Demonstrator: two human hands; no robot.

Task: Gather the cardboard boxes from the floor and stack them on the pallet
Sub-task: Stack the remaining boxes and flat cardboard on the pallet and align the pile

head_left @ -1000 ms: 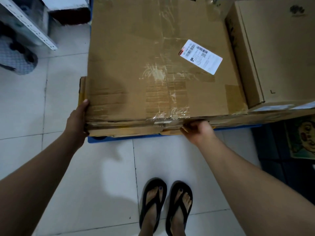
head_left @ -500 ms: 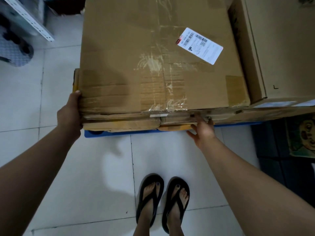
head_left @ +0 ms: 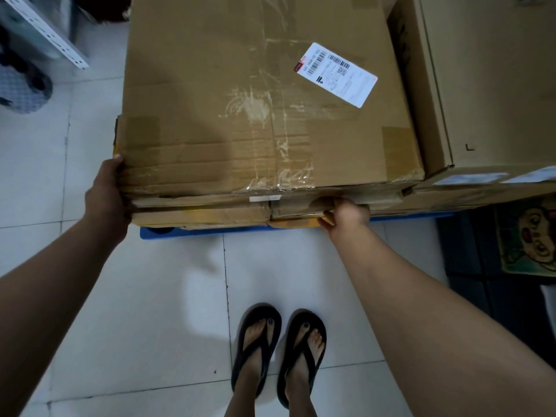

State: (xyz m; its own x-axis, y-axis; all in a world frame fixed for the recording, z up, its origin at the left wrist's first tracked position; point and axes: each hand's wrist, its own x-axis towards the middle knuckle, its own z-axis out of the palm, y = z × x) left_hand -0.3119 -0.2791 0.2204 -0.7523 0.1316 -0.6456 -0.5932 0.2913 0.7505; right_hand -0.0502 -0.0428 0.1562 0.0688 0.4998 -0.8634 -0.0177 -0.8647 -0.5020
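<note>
Floor: pale tiles, below my left fingers.
Shelf rail: white, perforated, up-left of my left fingers.
Mat: dim, cartoon-printed, right of my right fingers.

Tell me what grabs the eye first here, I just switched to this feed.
A large cardboard box with a white shipping label fills the upper middle, lying on flattened cardboard over a blue pallet. The left hand grips its near left corner and the right hand curls under its front edge. Black flip-flops stand on the white tiles below.
</note>
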